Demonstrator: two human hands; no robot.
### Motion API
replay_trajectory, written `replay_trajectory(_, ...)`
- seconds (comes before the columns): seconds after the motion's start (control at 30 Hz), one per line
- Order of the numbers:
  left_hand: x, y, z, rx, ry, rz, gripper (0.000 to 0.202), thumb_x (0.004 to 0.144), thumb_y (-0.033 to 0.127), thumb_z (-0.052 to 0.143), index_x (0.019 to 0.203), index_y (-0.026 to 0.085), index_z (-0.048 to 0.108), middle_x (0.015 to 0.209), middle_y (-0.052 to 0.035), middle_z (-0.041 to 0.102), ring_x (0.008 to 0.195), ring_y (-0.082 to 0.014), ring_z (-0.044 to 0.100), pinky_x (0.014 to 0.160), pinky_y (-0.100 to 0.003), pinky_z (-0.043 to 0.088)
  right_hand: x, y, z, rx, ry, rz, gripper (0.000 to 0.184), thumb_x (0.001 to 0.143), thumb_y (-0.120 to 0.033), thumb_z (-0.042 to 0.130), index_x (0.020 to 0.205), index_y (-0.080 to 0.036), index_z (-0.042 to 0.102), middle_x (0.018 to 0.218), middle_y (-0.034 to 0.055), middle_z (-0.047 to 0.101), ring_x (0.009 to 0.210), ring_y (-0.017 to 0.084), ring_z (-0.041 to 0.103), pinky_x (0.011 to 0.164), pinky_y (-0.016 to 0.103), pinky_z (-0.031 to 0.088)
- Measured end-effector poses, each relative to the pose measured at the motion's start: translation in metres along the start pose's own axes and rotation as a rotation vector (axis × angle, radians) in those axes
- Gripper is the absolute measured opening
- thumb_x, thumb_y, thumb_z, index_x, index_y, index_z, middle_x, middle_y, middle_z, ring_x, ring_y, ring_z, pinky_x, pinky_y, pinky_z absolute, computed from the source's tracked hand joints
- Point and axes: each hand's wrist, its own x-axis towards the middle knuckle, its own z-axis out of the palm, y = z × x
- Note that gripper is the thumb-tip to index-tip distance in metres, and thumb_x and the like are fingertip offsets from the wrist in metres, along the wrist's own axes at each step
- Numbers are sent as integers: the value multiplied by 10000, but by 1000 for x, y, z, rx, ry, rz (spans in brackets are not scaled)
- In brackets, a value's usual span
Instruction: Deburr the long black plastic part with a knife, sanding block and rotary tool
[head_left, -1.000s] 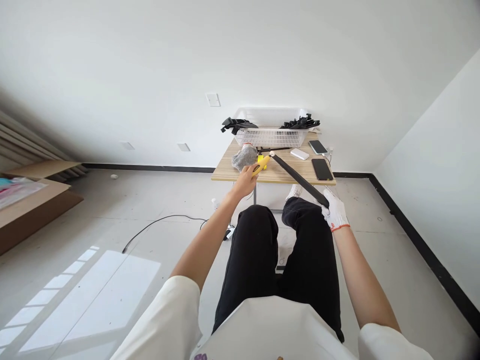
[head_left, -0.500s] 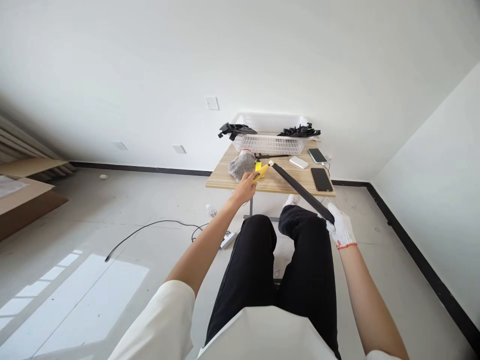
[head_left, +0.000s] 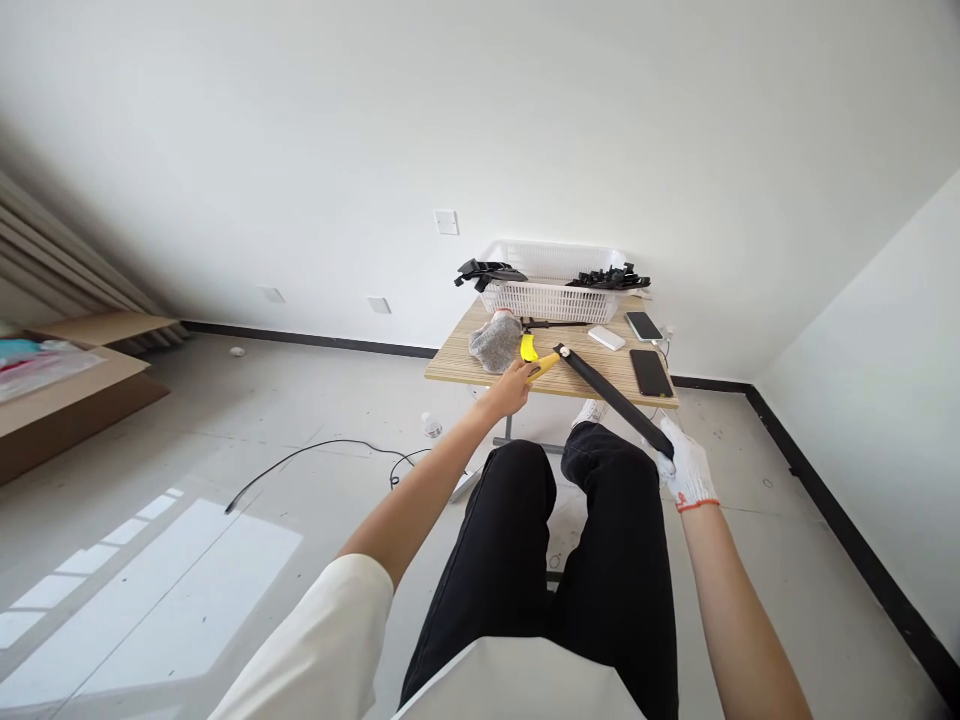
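My bare left hand (head_left: 512, 389) is closed around a yellow-handled tool (head_left: 545, 366), whose kind I cannot make out. Its far tip meets the upper end of a long black bar (head_left: 616, 403), where a small pale round spot shows. In a white knit glove with an orange cuff, my right hand (head_left: 685, 466) grips the bar's lower end. The bar slants over the front edge of the wooden table (head_left: 457, 360). Beside my left hand lie a grey glove or cloth (head_left: 496, 346) and a bright yellow object (head_left: 529, 347).
A white plastic basket (head_left: 555, 302) at the back holds black parts (head_left: 491, 273). To the right lie a dark phone (head_left: 650, 373), another phone (head_left: 643, 326) and a white block (head_left: 606, 338). A black cable (head_left: 315, 447) and a clear bottle (head_left: 431, 425) are on the floor.
The whole view has shifted, so the table sits slightly lower and further right. The tool's tip stays at the bar's upper end, and the tool appears tilted a little flatter. Both hands keep their grip.
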Motion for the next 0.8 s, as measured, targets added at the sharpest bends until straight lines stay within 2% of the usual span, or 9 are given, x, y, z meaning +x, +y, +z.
replay_trajectory(0.17, -11, 12, -3, 16, -48, 5, 588, 855, 55, 451, 1437, 133, 424, 1288, -175, 483, 1172, -286, 556, 1082, -501, 424, 1, -4, 0, 49, 24, 3, 383, 754, -549, 717, 710, -201, 562, 337, -85, 340, 284, 57, 242, 287, 196, 155)
replay_trajectory(0.37, -27, 27, 2, -33, -128, 84, 537, 882, 101, 466, 1414, 178, 464, 1288, -142, 511, 1203, -269, 548, 1102, -460, 419, 10, 2, -2, 87, -64, 83, 430, 819, -599, 624, 742, -176, 598, 381, -38, 453, 281, 47, 187, 274, 220, 132)
replay_trajectory(0.5, -37, 32, 5, -57, -90, 108, 559, 873, 79, 461, 1419, 199, 454, 1303, -125, 507, 1225, -250, 538, 1116, -438, 411, 14, 12, 2, 95, -47, 66, 419, 822, -596, 633, 774, -181, 619, 353, -57, 403, 276, 53, 202, 275, 213, 129)
replay_trajectory(0.6, -47, 30, 1, -73, -51, 101, 530, 888, 101, 473, 1409, 198, 463, 1288, -125, 514, 1214, -253, 544, 1108, -443, 417, 16, 17, 3, 170, -31, 91, 360, 862, -550, 599, 791, -197, 597, 396, -49, 463, 273, 48, 210, 272, 207, 125)
replay_trajectory(0.7, -52, 26, -9, -100, 35, 70, 510, 913, 129, 464, 1420, 184, 445, 1273, -136, 518, 1219, -257, 536, 1106, -452, 417, 17, 19, -1, 213, -20, 102, 325, 878, -518, 591, 805, -202, 580, 458, -36, 533, 275, 38, 220, 269, 199, 132)
replay_trajectory(0.8, -42, 21, -16, -115, 151, 37, 505, 931, 151, 455, 1433, 176, 424, 1286, -151, 499, 1233, -259, 515, 1121, -462, 395, 17, 22, -7, 188, -41, 116, 352, 867, -547, 603, 839, -196, 604, 420, -55, 481, 274, 44, 216, 266, 196, 140)
